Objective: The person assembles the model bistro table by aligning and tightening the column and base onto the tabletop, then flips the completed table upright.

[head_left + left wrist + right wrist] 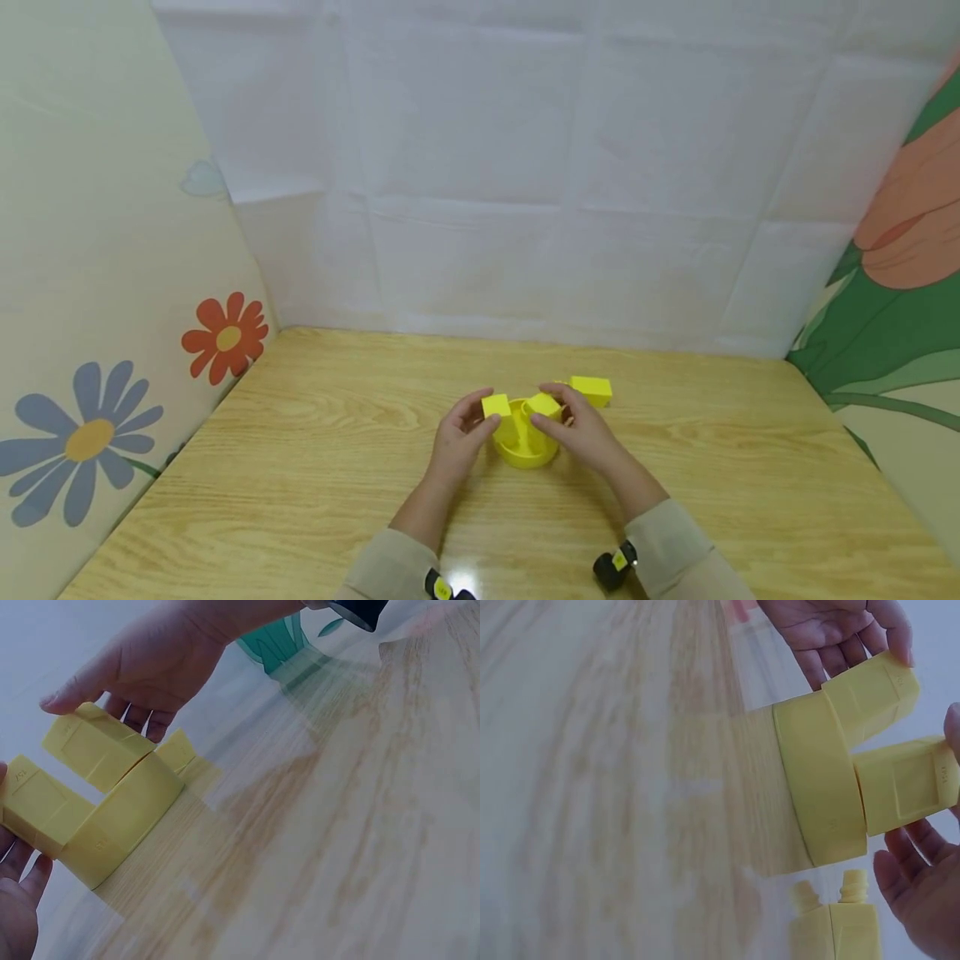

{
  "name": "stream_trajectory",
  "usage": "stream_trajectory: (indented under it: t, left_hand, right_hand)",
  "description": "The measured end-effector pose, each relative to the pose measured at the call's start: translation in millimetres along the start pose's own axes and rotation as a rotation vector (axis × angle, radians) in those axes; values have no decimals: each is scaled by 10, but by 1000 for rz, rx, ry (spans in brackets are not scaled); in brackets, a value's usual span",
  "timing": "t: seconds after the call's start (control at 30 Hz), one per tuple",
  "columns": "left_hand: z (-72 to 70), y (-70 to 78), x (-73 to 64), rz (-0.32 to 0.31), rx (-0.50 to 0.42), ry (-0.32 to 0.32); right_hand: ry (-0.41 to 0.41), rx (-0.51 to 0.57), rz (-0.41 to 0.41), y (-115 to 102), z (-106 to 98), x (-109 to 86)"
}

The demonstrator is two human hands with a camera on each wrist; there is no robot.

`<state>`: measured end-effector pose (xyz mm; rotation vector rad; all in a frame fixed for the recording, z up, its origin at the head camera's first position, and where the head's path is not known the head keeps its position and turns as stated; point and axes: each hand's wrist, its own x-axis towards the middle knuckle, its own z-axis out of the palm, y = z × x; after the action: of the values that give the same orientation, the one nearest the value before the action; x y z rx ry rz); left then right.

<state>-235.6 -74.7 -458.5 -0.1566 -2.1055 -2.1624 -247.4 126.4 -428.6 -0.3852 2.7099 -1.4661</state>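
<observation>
A round yellow bowl [527,460] stands on the wooden table between the two hands. My left hand [457,433] grips a square yellow block [497,406] between thumb and fingers, its lower part inside the bowl. With thumb and fingers, my right hand [588,429] holds a similar block [543,406] at the bowl's right side. Both blocks lean outward in the left wrist view, where the bowl's wall [124,817] hides their lower ends. Past the right hand lies a yellow square bottle [591,390] on its side; its threaded neck [853,886] shows in the right wrist view.
The wood-grain table [300,433] stretches around the bowl. A creased white cloth [480,167] hangs behind it. Walls with printed flowers [225,337] and green leaves [885,358] flank the sides. Black wrist cameras [611,571] sit at the sleeves.
</observation>
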Motion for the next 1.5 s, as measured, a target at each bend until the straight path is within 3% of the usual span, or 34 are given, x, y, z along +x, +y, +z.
stream_trajectory:
  t: [0.37,0.63,0.97,1.5]
  left_hand:
    - [18,17,-10,-13,-1,2]
    - [31,20,-6,-16,2,2]
    - [27,8,-5,-22,1,4]
    - [18,4,3,-16,14,5]
  right_hand:
    - [37,111,96,30,19,5]
    - [42,178,41,68,-24,-17]
    - [103,186,75,81,-63,-87]
    - [45,154,101,142,-107,-133]
